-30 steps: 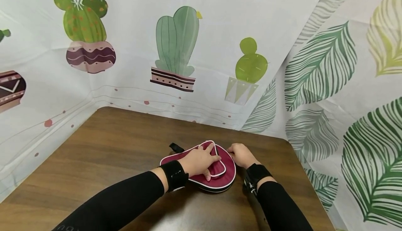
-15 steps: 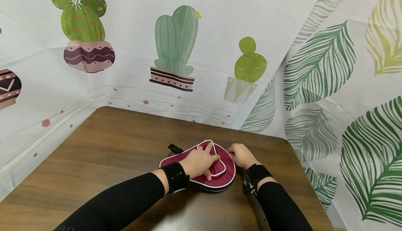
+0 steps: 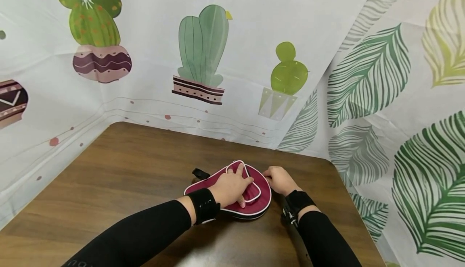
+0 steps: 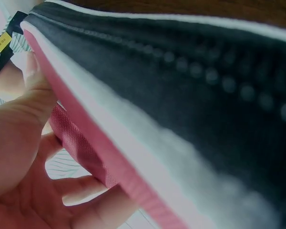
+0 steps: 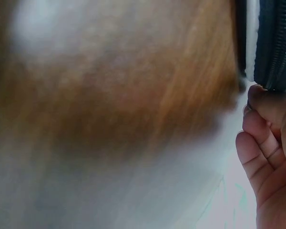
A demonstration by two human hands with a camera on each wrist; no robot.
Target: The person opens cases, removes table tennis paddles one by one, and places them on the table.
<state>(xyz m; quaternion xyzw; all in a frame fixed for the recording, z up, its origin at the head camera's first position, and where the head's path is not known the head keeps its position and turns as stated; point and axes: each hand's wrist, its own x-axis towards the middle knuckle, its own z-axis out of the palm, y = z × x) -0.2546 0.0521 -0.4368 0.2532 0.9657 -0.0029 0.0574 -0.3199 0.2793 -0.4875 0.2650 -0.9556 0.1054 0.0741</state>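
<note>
A maroon table tennis paddle case (image 3: pixel 263 204) with white piping and a raised front pocket lies flat on the table. My left hand (image 3: pixel 229 187) rests on top of it with the fingers spread over the pocket. Along the case's black side runs a zipper (image 4: pixel 181 63), whose teeth look closed in the left wrist view. At the rounded right end, my right hand (image 3: pixel 280 179) pinches between thumb and forefinger a small dark tab, seemingly the zipper pull (image 5: pixel 249 105), mostly hidden by the fingertips.
The brown wooden table (image 3: pixel 138 166) stands in a corner. Cloth hangings with printed cacti (image 3: pixel 203 49) and leaves (image 3: pixel 368 77) rise behind and to the right. A black strap (image 3: pixel 200 173) sticks out from the case's far left side.
Both hands keep their places on the case. The case and left hand look shifted very slightly, and the head view has moved a little.
</note>
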